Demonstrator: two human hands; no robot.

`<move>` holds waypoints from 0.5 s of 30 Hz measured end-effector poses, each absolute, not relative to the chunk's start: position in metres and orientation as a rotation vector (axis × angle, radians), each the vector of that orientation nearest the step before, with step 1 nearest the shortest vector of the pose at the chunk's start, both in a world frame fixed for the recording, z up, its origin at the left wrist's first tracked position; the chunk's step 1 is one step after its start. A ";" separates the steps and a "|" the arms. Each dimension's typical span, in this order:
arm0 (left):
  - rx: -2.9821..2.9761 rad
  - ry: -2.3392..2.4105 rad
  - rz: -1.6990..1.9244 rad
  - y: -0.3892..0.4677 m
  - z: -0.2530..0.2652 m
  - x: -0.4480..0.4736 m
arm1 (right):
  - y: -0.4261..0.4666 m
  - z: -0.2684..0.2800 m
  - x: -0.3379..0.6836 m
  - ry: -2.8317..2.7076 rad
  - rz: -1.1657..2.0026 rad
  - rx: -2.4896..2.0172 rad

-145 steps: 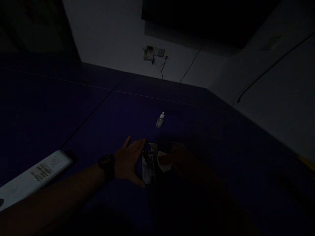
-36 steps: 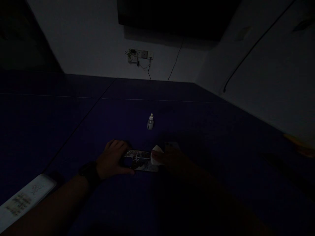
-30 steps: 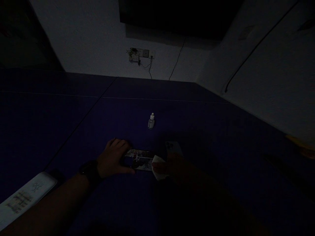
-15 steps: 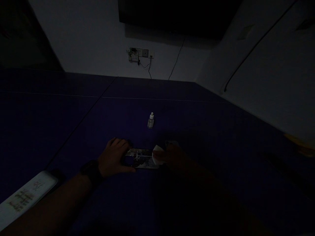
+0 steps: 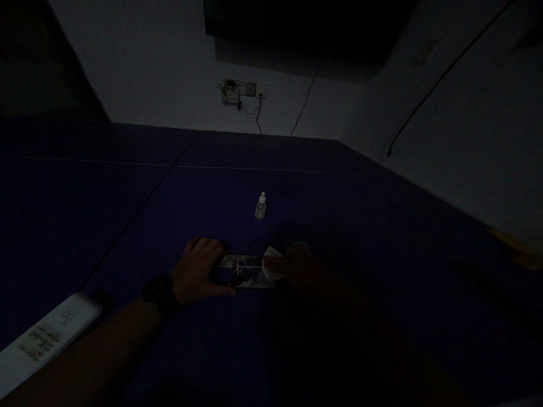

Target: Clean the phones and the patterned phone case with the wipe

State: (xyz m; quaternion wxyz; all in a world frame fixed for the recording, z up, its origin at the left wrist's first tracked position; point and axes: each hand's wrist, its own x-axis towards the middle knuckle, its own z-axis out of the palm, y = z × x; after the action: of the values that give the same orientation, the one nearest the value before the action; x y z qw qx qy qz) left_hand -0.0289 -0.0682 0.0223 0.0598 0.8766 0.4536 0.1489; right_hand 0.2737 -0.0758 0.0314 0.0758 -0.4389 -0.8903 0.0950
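Note:
A patterned phone case (image 5: 248, 276) with a camera cutout at its left end lies flat on the dark blue surface. My left hand (image 5: 198, 270), with a dark watch on the wrist, grips its left end between thumb and fingers. In my right hand (image 5: 299, 268) is a white folded wipe (image 5: 272, 263), pressed onto the case's right end. The right hand is dim and its fingers show only in part. Just behind that hand lies a pale flat thing (image 5: 298, 245), mostly hidden. Beyond the case a small clear dropper bottle (image 5: 261, 208) with a white top stands upright.
A long white box (image 5: 51, 339) with writing lies at the lower left, beside my left forearm. On the far wall are sockets (image 5: 246, 89) with cables, below a dark screen (image 5: 305, 28). A yellow thing (image 5: 515, 246) lies by the right wall.
Hardly anything differs. My right hand and the wipe stay at the case's right end, and my left hand keeps its hold. The view has shifted very slightly.

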 end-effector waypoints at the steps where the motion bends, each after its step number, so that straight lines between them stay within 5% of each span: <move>1: 2.657 1.379 0.450 -0.069 0.022 -0.028 | -0.075 0.032 0.273 -2.672 0.305 -1.304; 15: 2.696 1.447 0.444 -0.073 0.027 -0.017 | -0.069 0.030 0.287 -2.667 0.425 -1.098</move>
State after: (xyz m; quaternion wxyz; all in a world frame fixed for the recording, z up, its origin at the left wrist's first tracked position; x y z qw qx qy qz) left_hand -0.0167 -0.0735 0.0271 0.0248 0.8718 0.4677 0.1435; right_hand 0.2874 -0.0686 0.0303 0.1129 -0.3743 -0.9090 0.1447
